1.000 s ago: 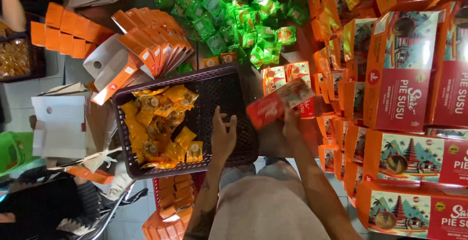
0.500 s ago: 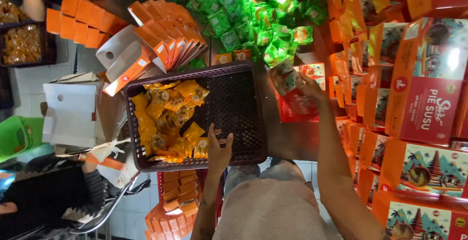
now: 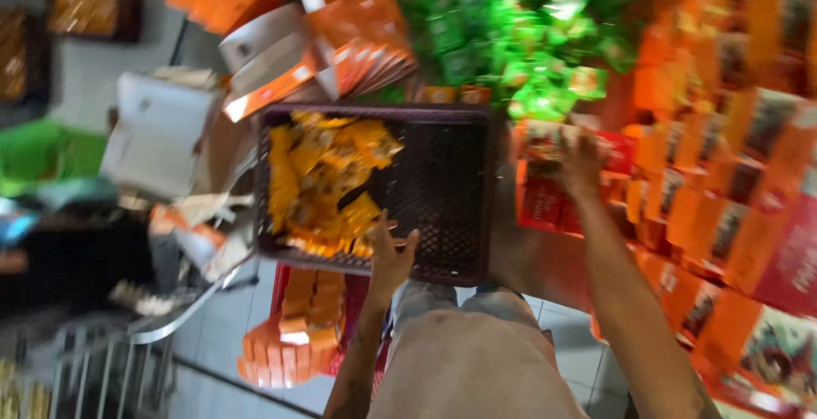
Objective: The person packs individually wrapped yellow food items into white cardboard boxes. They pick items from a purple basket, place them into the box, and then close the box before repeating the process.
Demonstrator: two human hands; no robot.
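A dark plastic crate [image 3: 442, 189] rests on my lap, its left half filled with several yellow-orange snack packets [image 3: 319, 176]. My left hand [image 3: 390, 256] hovers over the crate's near edge with fingers spread, holding nothing. My right hand [image 3: 572, 157] reaches out to the right of the crate and grips a red box [image 3: 545, 140] at the stack of red boxes [image 3: 545, 202]. The picture is blurred by motion.
Green packets [image 3: 502, 36] are piled beyond the crate. Flat orange cartons [image 3: 349, 45] fan out at the upper left, more orange boxes [image 3: 294, 334] lie below the crate, and red and orange boxes [image 3: 732, 181] are stacked on the right. A white box [image 3: 162, 130] sits left.
My right hand carried the red box from above the crate out to the right, onto the stack of red boxes. My left hand stayed open over the crate's near edge.
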